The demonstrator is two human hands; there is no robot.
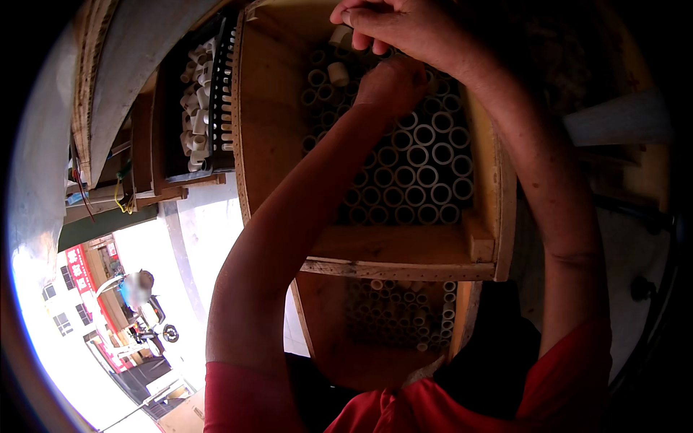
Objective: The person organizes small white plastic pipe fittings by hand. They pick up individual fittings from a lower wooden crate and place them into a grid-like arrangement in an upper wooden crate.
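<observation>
An open wooden box (368,243) stands before me, with rows of short white plastic pipe fittings (417,156) standing on end inside it. My left hand (392,86) reaches low over the far part of the rows, its fingers curled and dim; whether it holds a fitting cannot be told. Beside it, one loose fitting (338,74) lies tilted on top of the others. Higher up, at the top edge of the view, is my right hand (390,24), fingers bent, near another tilted fitting (341,37). What lies under its fingers is hidden.
Left of the box, a dark plastic crate (216,135) holds a heap of white fittings (197,108). Below, nearer my body, a second wooden box (325,325) holds smaller tube-like pieces (400,308). At lower left, a person (136,289) with a scooter is outside in bright light.
</observation>
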